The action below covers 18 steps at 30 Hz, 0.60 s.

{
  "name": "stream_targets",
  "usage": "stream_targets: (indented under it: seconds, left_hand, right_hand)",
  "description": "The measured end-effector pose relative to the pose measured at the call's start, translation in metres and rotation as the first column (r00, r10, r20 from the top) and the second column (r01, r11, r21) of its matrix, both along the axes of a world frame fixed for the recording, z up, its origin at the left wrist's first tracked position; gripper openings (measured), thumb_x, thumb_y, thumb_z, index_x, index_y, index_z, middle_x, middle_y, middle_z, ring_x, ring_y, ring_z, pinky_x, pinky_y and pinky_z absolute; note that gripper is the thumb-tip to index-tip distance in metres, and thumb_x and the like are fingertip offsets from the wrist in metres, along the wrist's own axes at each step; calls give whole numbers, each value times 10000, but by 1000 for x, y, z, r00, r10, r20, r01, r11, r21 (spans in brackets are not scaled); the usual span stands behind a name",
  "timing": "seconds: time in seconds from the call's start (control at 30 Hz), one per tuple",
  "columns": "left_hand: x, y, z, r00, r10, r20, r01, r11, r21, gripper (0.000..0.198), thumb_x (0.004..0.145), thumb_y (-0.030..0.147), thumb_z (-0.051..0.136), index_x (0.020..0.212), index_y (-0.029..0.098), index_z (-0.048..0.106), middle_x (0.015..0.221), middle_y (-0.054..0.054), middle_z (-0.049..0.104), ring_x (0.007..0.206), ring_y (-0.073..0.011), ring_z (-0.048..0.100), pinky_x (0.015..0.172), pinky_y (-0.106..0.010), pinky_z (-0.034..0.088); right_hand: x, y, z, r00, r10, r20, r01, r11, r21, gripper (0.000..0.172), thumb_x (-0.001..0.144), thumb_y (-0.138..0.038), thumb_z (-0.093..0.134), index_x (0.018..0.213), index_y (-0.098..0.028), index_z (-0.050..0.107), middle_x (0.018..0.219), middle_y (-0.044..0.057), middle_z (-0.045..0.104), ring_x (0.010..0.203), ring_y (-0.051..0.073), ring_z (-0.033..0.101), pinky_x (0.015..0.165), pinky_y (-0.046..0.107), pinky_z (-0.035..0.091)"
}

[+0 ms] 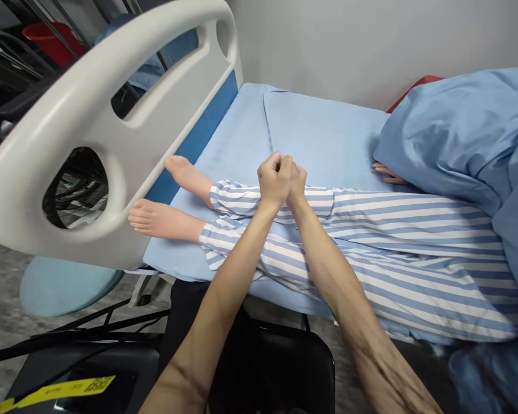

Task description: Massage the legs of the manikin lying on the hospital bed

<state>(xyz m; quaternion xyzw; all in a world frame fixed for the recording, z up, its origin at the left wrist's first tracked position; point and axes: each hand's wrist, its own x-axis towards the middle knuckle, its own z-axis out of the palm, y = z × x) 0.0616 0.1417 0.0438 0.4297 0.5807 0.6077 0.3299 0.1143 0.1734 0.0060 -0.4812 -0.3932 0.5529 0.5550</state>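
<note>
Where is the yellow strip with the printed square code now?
In the head view, the yellow strip lies at the lower left, across a black surface, left of the person's left forearm, below the white plastic footboard.

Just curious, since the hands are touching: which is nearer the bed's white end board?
Left. The left hand, apart from the end board, is nearer; the right hand, touching the left, is slightly farther.

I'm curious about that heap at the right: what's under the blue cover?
Striped trousers run under the blue cover, and part of a hand shows at its edge. Whatever else lies beneath is covered and cannot be seen.
</note>
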Motion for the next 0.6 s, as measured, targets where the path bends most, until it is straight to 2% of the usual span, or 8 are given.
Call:
stream_targets:
  seconds: [0.1,0.17,0.23,0.33,0.4,0.5,0.6]
  left_hand:
    - [-6,8,-23,997,-69,-28,67,995,-73,296,817,233,485,542,165,401,527,38,382,567,-71,420,572,-192,332]
    - [-10,13,-37,995,-96,-36,92,990,-103,304,807,220,473,517,164,402,506,39,383,544,-73,398,559,-203,313]
    - [-13,17,-44,997,-76,-15,75,992,-97,319,805,223,470,504,166,383,489,41,364,529,-74,371,550,-210,296]
    - [-14,17,-45,998,-52,23,53,996,-78,337,802,240,489,498,169,364,479,42,344,528,-76,348,544,-217,280]
    - [-15,14,-44,997,-67,43,70,995,-66,345,803,256,500,499,170,362,479,41,344,533,-77,340,540,-222,272]
    - [-17,10,-43,991,-118,68,122,991,-50,367,802,287,522,499,169,351,483,39,333,534,-76,315,526,-228,255]
    - [-20,8,-43,983,-140,118,144,989,-20,389,799,296,533,497,170,322,490,40,309,532,-71,288,515,-228,243]
  right_hand:
    - [-1,1,-1,998,-64,27,61,995,83,401,838,-386,494,575,-201,254,534,-46,237,499,62,289,462,195,283]
    - [-1,3,-5,992,-70,110,54,989,140,433,833,-427,505,567,-202,248,533,-46,226,507,64,287,469,199,284]
    - [-1,3,-9,974,-76,214,32,979,204,459,822,-469,516,561,-201,250,535,-46,230,523,67,289,483,203,290]
    - [-2,1,-10,930,-108,351,8,961,275,480,833,-516,480,556,-201,248,530,-47,234,534,71,291,498,213,289]
    - [-3,-6,-4,880,-174,442,17,942,335,480,855,-516,439,551,-202,242,520,-47,228,529,73,288,502,220,279]
    - [-7,-24,14,777,-302,553,-17,867,497,470,872,-477,426,538,-197,252,508,-43,232,518,75,292,518,230,268]
    - [-10,-37,28,735,-351,580,-85,801,593,465,877,-447,431,524,-194,268,505,-32,250,522,80,323,534,236,273]
